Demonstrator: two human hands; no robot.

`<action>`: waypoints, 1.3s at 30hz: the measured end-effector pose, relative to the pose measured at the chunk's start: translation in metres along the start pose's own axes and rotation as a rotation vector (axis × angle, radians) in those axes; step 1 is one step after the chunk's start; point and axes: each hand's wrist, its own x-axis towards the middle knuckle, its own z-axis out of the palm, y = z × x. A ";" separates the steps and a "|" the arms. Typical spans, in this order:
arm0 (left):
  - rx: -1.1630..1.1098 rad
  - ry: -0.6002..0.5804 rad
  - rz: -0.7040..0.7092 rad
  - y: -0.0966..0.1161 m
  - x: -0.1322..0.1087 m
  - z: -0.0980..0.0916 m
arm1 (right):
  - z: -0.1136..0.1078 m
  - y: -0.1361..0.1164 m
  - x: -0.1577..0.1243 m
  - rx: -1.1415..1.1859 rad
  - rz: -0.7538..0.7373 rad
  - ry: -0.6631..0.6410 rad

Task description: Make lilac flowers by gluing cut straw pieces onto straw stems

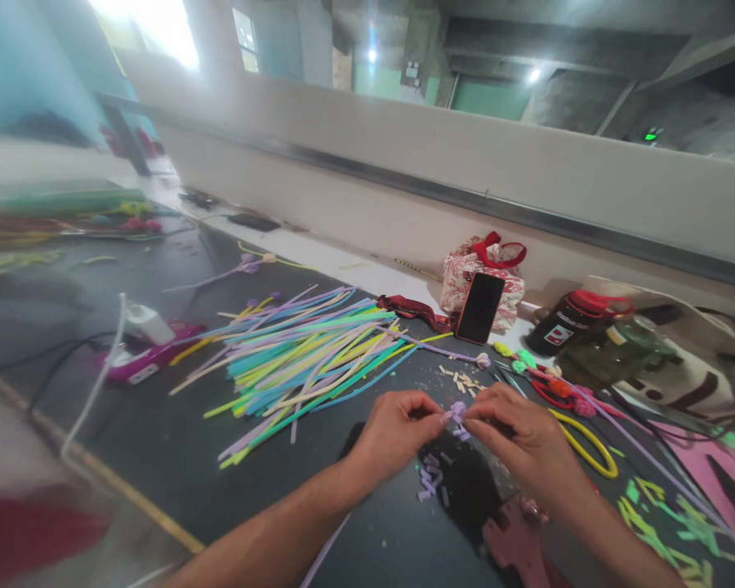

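In the head view my left hand [398, 429] pinches one side of a small purple pipe-cleaner flower [458, 410] above the dark table. From the other side, the fingertips of my right hand [520, 437] close on the same flower, partly covering it. Short cut purple pieces [429, 478] lie on the table below my hands. Beyond them is a scatter of cream cut pieces [462, 380]. A large bundle of long pipe cleaners [306, 351] in purple, yellow, blue, green and cream spreads out left of my hands.
A phone [480, 309] leans on a red-patterned bag [456, 278]. A black bottle [567, 322] and a green jug [616, 355] stand at right. Yellow-handled scissors [588, 445] lie near my right hand. A purple power strip [138, 363] with cables sits at left.
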 end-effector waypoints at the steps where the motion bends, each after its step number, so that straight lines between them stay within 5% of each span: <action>1: -0.001 0.000 0.003 0.000 0.000 0.000 | 0.000 0.000 0.000 -0.003 0.002 -0.004; 15: 0.008 0.007 0.007 0.003 -0.002 0.000 | 0.001 0.000 0.002 -0.031 -0.017 0.012; 24: -0.106 -0.085 -0.126 0.000 0.001 -0.002 | -0.001 -0.004 0.001 -0.015 -0.048 0.006; 39: -0.081 -0.057 -0.087 0.000 0.001 -0.001 | 0.000 -0.001 0.001 -0.168 -0.096 0.008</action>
